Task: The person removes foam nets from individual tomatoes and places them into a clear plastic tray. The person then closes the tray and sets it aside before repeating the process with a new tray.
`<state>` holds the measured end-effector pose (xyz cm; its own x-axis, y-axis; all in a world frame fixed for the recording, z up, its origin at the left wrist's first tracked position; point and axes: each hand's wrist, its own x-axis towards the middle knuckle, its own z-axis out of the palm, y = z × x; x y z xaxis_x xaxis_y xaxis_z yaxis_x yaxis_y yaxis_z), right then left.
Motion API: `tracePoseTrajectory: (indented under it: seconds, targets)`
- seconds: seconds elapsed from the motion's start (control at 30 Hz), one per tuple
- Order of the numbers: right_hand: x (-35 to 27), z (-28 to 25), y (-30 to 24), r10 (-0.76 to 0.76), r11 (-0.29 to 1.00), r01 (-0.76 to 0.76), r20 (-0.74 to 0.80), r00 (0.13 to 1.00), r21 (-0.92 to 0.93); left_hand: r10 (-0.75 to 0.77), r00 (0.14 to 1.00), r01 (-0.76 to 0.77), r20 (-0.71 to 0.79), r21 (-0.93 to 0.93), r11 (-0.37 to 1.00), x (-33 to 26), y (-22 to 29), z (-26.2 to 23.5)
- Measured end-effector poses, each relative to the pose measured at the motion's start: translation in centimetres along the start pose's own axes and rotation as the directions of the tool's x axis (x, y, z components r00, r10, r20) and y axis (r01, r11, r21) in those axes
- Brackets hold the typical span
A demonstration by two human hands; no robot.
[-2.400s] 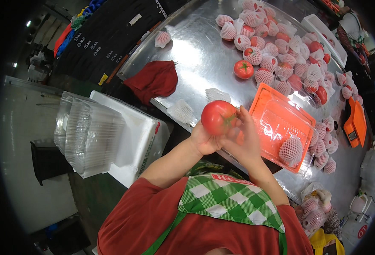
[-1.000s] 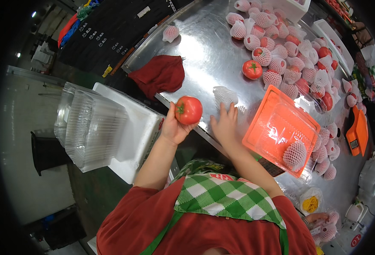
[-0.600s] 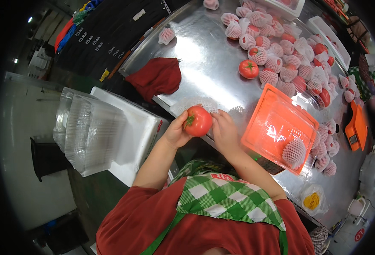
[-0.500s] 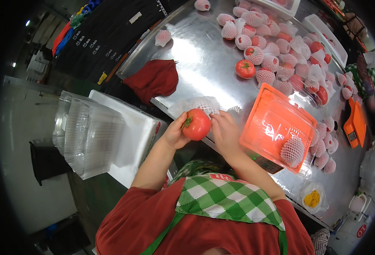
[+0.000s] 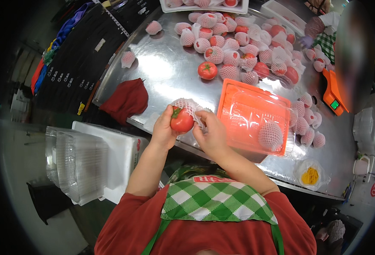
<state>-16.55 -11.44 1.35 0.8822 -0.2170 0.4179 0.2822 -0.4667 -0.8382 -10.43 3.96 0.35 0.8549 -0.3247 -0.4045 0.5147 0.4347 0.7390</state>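
A red tomato (image 5: 182, 122) sits in my left hand (image 5: 163, 131), its green stem end turned to the upper left. My right hand (image 5: 213, 135) pinches a white foam net sleeve (image 5: 190, 105), which lies against the far and right side of the tomato. Just right of my hands, an orange tray (image 5: 227, 90) carries a clear plastic box (image 5: 249, 127). One net-wrapped tomato (image 5: 270, 136) rests inside that box. Beyond my hands, an unwrapped tomato (image 5: 207, 71) stands at the near edge of a pile of netted tomatoes (image 5: 234, 44).
A dark red cloth (image 5: 125, 100) lies on the metal table (image 5: 164, 91) at left. Nested clear boxes (image 5: 83, 165) stand on a white foam box (image 5: 121, 155). At right are an orange scale (image 5: 334, 91) and a bag of yellow bands (image 5: 309, 175). A co-worker's sleeve (image 5: 329, 22) shows far right.
The net sleeve, previously behind the tomato, now reaches against its far and right side, pinched by my right hand. The whole view has shifted, so the table items appear farther left.
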Motion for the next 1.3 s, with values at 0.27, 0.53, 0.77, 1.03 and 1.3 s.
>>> tracePoseTrajectory:
  seconds: [0.27,0.53,0.77,1.03,1.3]
  targets:
    - [0.1,-5.6,0.6,0.060,0.996,-0.078,-0.300,0.952,-0.049,0.061,0.972,-0.069,0.225,0.028,0.997,1.2,-1.4,9.1]
    - [-2.1,-12.3,3.1,0.319,0.917,-0.372,-0.297,0.900,-0.142,0.341,0.746,-0.650,0.571,0.516,0.558,3.2,-6.7,12.5]
    - [-4.0,-11.9,3.2,0.294,0.916,-0.357,-0.295,0.909,-0.186,0.223,0.781,-0.593,0.584,0.805,-0.030,3.6,-6.1,13.7]
    - [-4.2,-12.6,4.2,0.404,0.865,-0.460,-0.268,0.875,-0.201,0.200,0.582,-0.794,0.788,0.604,-0.066,5.7,-5.8,10.3]
    - [-4.5,-12.7,4.5,0.383,0.844,-0.402,-0.126,0.915,-0.354,0.346,0.538,-0.824,0.769,0.566,0.025,6.6,-7.0,10.7]
